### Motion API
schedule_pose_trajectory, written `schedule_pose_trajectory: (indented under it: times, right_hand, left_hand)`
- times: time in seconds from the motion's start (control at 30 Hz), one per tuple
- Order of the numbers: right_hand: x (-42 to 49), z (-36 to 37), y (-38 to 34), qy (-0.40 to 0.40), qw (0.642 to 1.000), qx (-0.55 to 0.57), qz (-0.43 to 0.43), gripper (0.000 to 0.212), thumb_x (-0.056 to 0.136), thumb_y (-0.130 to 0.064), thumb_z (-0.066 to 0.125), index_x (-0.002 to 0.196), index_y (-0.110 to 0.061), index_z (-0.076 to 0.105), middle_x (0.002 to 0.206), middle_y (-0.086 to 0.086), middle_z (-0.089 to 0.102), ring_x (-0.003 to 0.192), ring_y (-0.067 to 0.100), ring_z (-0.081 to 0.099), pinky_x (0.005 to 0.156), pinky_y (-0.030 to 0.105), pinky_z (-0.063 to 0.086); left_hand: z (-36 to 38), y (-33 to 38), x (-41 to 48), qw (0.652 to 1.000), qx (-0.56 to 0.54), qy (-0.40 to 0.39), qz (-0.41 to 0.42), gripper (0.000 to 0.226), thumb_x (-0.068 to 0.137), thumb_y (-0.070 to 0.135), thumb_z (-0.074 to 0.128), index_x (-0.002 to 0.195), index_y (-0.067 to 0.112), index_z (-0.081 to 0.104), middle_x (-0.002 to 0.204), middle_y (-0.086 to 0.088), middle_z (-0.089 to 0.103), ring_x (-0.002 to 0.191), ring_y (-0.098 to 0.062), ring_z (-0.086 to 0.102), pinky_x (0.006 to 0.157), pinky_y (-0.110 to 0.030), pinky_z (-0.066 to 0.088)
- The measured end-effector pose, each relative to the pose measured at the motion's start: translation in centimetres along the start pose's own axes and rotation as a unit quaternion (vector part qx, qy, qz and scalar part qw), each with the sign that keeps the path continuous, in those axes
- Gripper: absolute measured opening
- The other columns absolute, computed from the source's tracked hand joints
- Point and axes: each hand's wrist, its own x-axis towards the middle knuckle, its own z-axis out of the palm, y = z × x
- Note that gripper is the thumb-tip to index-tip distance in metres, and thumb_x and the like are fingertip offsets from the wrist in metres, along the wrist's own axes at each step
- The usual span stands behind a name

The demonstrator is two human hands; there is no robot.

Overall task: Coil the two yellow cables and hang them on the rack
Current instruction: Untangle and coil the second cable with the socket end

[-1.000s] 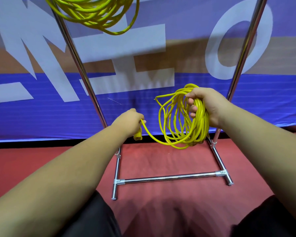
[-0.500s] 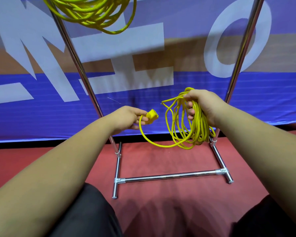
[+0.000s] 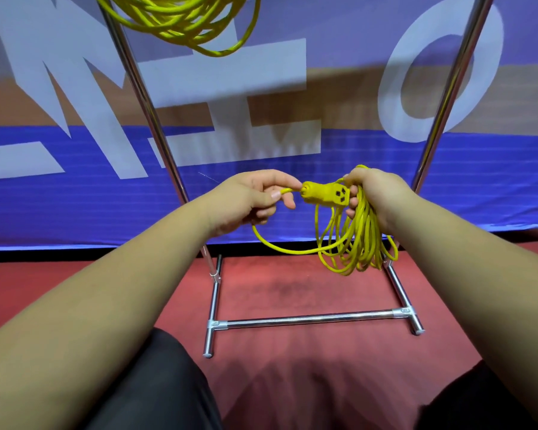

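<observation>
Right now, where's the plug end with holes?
In the head view, the socket end sits centre-right between both hands: left hand pinches its cord, right hand grips the coil beside it.

Both arms reach forward, bare, angled inward so the hands almost meet. My left forearm (image 3: 121, 274) comes up from the lower left, with the wrist fairly straight. My left hand (image 3: 252, 198) is turned thumb-up, and thumb and forefinger pinch the free end of the coil (image 3: 359, 240) just behind its socket (image 3: 325, 193). Its other fingers (image 3: 261, 212) curl loosely below. My right forearm (image 3: 463, 259) comes in from the right. My right hand (image 3: 378, 200) is level with the left, knuckles up, wrapped round the top of the coil (only the fingertips show, beside the socket).
</observation>
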Motion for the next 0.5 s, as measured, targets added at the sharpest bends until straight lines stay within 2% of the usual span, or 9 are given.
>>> schedule_pose_trajectory:
  times: [0.13,0.2,0.27,0.3,0.33,0.37,0.43,0.5]
  right_hand:
    - [-0.2,-0.1,-0.4,-0.018,0.999,-0.033,-0.023,0.017,0.085,-0.02,0.071,0.076,-0.01,0.061,0.061,0.004,0.052,0.045,0.02,0.047,0.05,0.033,0.05]
    - [-0.3,0.0,-0.9,-0.043,0.997,-0.046,-0.041,0.019,0.088,-0.022,0.072,0.076,-0.011,0.063,0.061,0.004,0.055,0.049,0.02,0.051,0.053,0.033,0.052]
    - [-0.5,0.3,-1.2,-0.077,0.993,-0.069,-0.057,0.02,0.092,-0.023,0.069,0.078,-0.011,0.064,0.062,0.004,0.057,0.059,0.022,0.062,0.057,0.033,0.056]
    - [-0.6,0.5,-1.2,-0.09,0.99,-0.081,-0.066,0.018,0.093,-0.022,0.069,0.08,-0.011,0.066,0.063,0.005,0.059,0.067,0.023,0.067,0.062,0.034,0.058]
    - [-0.7,0.6,-1.1,-0.099,0.988,-0.091,-0.073,0.016,0.093,-0.02,0.069,0.082,-0.01,0.068,0.063,0.007,0.061,0.073,0.025,0.07,0.067,0.035,0.059]
    - [-0.8,0.8,-0.9,-0.106,0.986,-0.1,-0.077,0.014,0.091,-0.018,0.069,0.082,-0.009,0.07,0.064,0.008,0.062,0.075,0.025,0.071,0.07,0.035,0.06]
    - [-1.1,1.1,-0.6,-0.127,0.982,-0.118,-0.075,0.014,0.089,-0.015,0.069,0.077,-0.009,0.071,0.065,0.011,0.062,0.067,0.024,0.066,0.067,0.033,0.057]
    - [-1.5,1.4,-0.4,-0.159,0.977,-0.125,-0.072,0.017,0.089,-0.014,0.068,0.073,-0.008,0.069,0.063,0.011,0.059,0.061,0.024,0.059,0.07,0.035,0.054]
  left_hand:
    - [0.1,-0.1,0.0,0.995,0.09,-0.01,0.033,0.035,0.106,-0.001,0.042,0.123,0.015,0.068,0.104,-0.008,0.071,0.064,-0.018,0.037,0.062,-0.029,0.035]
    - [0.1,-0.1,-0.1,0.986,0.159,-0.028,0.032,0.032,0.106,-0.002,0.044,0.122,0.012,0.068,0.106,-0.007,0.075,0.07,-0.018,0.05,0.07,-0.025,0.042]
    - [0.5,0.1,-0.3,0.979,0.189,-0.065,0.028,0.03,0.106,-0.003,0.046,0.122,0.009,0.069,0.108,-0.01,0.076,0.097,-0.017,0.068,0.095,-0.027,0.049]
    - [0.7,0.2,-0.3,0.977,0.196,-0.081,0.03,0.029,0.106,-0.002,0.047,0.122,0.009,0.068,0.109,-0.012,0.076,0.111,-0.02,0.068,0.106,-0.032,0.047]
    - [1.0,0.4,-0.2,0.975,0.201,-0.092,0.034,0.029,0.106,-0.002,0.047,0.123,0.009,0.068,0.11,-0.013,0.075,0.117,-0.022,0.067,0.111,-0.035,0.045]
    - [1.2,0.6,0.0,0.974,0.204,-0.095,0.039,0.029,0.106,-0.002,0.048,0.124,0.009,0.067,0.112,-0.015,0.075,0.118,-0.021,0.067,0.111,-0.033,0.046]
    - [1.4,0.8,0.4,0.976,0.194,-0.084,0.05,0.032,0.103,-0.003,0.053,0.131,0.009,0.062,0.114,-0.017,0.074,0.113,-0.019,0.069,0.105,-0.029,0.049]
    - [1.4,0.7,0.7,0.974,0.214,-0.042,0.059,0.042,0.096,-0.003,0.064,0.133,0.015,0.059,0.11,-0.01,0.074,0.11,-0.019,0.071,0.101,-0.034,0.053]
